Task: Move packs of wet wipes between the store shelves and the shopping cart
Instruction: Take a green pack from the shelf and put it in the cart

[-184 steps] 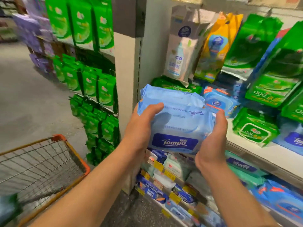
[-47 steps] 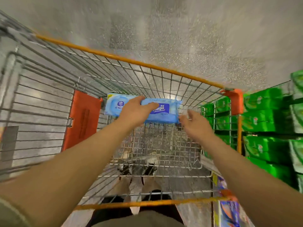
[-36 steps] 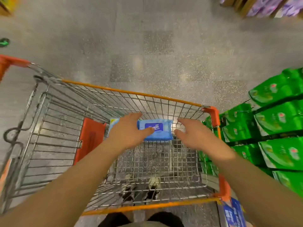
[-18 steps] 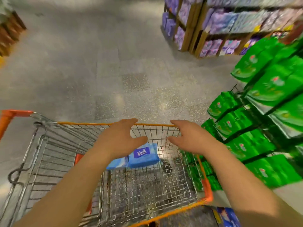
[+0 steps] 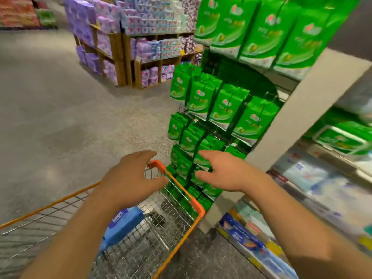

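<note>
Two bare hands hover above the shopping cart (image 5: pixel 198 207), neither holding anything. The left hand (image 5: pixel 130 178) sits just left of centre, fingers (image 5: pixel 145 156) spread apart and loosely bent over the cart's far orange corner. The right hand (image 5: pixel 223 174) floats at about 3 o'clock from the left one, its fingers likewise apart and relaxed, reaching toward the green packs (image 5: pixel 221 109) hanging on the end rack at 1 o'clock.

One blue pack of wet wipes (image 5: pixel 122 226) lies inside the wire basket, near the cart's far end, partly hidden under the left forearm; its dark blue label faces up. The cart fills the lower left, from 6 to 9 o'clock, its orange rim running toward the shelf end.

At 3 to 5 o'clock the store shelves (image 5: pixel 314 109) carry blurred blue and green packs, too smeared to read. At 12 o'clock, well beyond the cart across the speckled grey floor (image 5: pixel 60 109), wooden racks (image 5: pixel 124 63) hold purple and pastel packages.
</note>
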{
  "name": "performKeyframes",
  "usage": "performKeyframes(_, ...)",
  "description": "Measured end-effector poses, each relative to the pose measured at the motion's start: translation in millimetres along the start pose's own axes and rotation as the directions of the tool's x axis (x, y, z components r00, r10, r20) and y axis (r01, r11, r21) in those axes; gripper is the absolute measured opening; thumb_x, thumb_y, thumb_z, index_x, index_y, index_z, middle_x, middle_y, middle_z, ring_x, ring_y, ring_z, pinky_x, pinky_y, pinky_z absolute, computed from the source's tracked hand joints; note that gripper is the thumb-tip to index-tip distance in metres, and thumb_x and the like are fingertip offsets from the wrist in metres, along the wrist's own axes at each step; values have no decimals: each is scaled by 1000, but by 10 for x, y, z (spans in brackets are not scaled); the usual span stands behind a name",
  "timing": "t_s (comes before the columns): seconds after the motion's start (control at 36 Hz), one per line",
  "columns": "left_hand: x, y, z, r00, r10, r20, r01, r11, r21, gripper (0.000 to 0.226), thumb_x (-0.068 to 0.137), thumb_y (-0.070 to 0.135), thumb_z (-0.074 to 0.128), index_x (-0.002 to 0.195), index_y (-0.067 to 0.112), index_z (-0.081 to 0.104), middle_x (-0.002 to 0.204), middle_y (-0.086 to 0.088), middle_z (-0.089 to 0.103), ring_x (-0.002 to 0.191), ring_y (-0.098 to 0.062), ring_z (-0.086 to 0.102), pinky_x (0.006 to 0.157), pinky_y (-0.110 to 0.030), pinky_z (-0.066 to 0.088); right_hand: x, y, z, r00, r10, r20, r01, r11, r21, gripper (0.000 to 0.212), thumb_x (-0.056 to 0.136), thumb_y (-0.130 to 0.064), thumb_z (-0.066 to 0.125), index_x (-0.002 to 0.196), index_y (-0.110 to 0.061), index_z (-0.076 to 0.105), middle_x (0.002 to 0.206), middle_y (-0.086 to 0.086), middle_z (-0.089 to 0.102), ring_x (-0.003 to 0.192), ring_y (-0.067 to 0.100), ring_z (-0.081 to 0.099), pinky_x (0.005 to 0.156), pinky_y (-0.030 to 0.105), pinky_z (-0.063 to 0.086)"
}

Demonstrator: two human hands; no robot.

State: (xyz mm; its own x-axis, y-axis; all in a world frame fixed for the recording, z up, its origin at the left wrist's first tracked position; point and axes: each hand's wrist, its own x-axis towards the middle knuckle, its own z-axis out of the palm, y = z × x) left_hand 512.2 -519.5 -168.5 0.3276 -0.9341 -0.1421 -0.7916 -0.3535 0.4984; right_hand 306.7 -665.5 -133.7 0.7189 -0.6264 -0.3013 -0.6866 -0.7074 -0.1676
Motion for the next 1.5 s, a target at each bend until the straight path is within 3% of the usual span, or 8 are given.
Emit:
performKeyframes(0.17, 79, 619, 193, 982, 176, 68, -174, 984, -30, 89, 84, 73, 60, 159, 40, 23, 166, 8, 26, 139, -12, 39, 116, -44, 35, -681, 549, -80, 977, 207, -52, -206, 978, 16, 76, 101, -53, 50, 160, -14, 23, 163, 8, 33, 147, 23, 36, 117, 28, 29)
performKeyframes(0.36, 198, 1526, 483, 926, 351, 135, -358, 933, 30, 90, 85, 72, 60, 160, 37, 25, 165, 8, 30, 149, -15, 31, 119, -36, 31, -1564, 1195, -91, 900, 421, -113, -404, 903, 147, 62, 96, -53, 56, 148, -22, 44, 142, 8, 59, 129, 29, 56, 104, 43, 47)
performKeyframes(0.58, 110, 2690, 983, 859, 477, 189, -492, 870, 41, 86, 84, 73, 59, 157, 39, 30, 162, 10, 36, 147, -12, 36, 117, -32, 34, -2562, 2057, 71, 790, 600, -126, -555, 787, 271, 76, 97, -61, 51, 160, -28, 24, 166, -1, 27, 151, 20, 29, 121, 33, 28)
performKeyframes(0.75, -73, 3578, 1346, 823, 529, 208, -542, 840, 6, 83, 83, 72, 62, 155, 44, 31, 157, 16, 41, 135, -10, 50, 107, -31, 42, -3242, 2608, 194, 702, 696, -153, -585, 685, 433, 77, 95, -64, 52, 160, -34, 24, 164, -9, 30, 146, 16, 36, 116, 31, 31)
performKeyframes(1.06, -179, 4607, 1942, 773, 588, 238, -612, 790, 36, 80, 84, 75, 58, 154, 49, 28, 159, 18, 37, 142, -10, 43, 112, -39, 43, -4136, 3399, 323, 627, 757, -184, -623, 629, 465, 68, 98, -54, 53, 157, -27, 33, 158, -3, 42, 141, 17, 41, 112, 32, 36)
performKeyframes(1.19, -166, 4886, 2084, 752, 608, 256, -625, 780, -15, 79, 82, 75, 60, 151, 50, 32, 157, 19, 41, 97, 5, 67, 98, -35, 53, -4363, 3677, 384, 596, 788, -151, -632, 577, 517, 71, 99, -57, 50, 160, -29, 25, 164, -8, 30, 148, 13, 31, 115, 29, 29)
performKeyframes(1.33, -53, 5112, 2203, 720, 662, 208, -682, 730, 35, 74, 85, 69, 61, 151, 44, 39, 155, 15, 45, 138, -10, 47, 107, -34, 42, -4499, 3825, 401, 588, 793, -158, -611, 564, 556, 58, 101, -51, 51, 153, -31, 38, 154, -8, 45, 135, 11, 43, 102, 24, 34)
performKeyframes(1.5, 166, 5331, 2391, 698, 686, 206, -701, 713, 4, 74, 85, 69, 61, 150, 41, 42, 154, 13, 48, 139, -12, 45, 111, -34, 39, -4422, 4136, 468, 536, 829, -158, -647, 524, 554, 66, 97, -55, 53, 156, -28, 36, 156, -3, 45, 135, 15, 47, 113, 30, 36)
